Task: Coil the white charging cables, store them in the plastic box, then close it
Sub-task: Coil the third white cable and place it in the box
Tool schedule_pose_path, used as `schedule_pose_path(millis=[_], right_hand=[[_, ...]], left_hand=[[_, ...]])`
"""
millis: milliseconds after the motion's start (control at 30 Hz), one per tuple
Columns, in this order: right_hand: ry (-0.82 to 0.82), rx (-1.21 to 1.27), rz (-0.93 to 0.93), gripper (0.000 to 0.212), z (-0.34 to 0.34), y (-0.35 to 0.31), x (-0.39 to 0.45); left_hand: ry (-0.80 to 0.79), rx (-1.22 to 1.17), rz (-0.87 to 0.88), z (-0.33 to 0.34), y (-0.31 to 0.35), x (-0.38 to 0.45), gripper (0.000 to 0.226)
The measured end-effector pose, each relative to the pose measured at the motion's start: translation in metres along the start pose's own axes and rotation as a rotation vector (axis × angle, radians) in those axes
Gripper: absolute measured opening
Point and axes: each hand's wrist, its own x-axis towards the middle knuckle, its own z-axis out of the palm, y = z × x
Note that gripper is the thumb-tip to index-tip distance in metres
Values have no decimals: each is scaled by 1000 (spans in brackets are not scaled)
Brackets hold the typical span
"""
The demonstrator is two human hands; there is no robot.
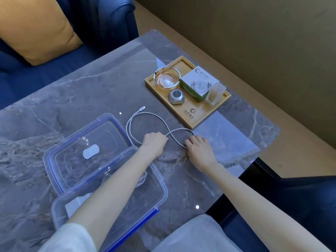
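A white charging cable [145, 113] lies on the grey marble table in a figure-eight, its connector end pointing toward the far side. My left hand [154, 141] is closed on one end of the cable near the crossing. My right hand [199, 148] pinches the cable's smaller right loop. The clear plastic box [160, 186] with blue clips stands open at the near left, under my left forearm. Inside it lie another coiled white cable [142, 180] and a white item partly hidden by my arm. The box's lid [54, 160] lies flat on the table just behind it.
A wooden tray [198, 115] sits at the far right with a glass ashtray [166, 80], a white-and-green box [199, 83], a small grey gadget and a clear holder. A blue sofa with a yellow cushion [31, 30] lies beyond. The table edge runs at right.
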Motion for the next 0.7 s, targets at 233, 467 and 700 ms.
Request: schedule_pose_path(millis=[233, 467, 700], right_hand=[[-184, 251, -10, 44, -28, -3, 15], [-81, 1041, -223, 60, -82, -62, 23], [80, 1079, -405, 35, -112, -107, 20]], left_hand=[[116, -624, -121, -23, -19, -16, 8], [419, -1713, -90, -76, -36, -58, 27], [599, -1875, 164, -129, -48, -119, 28]])
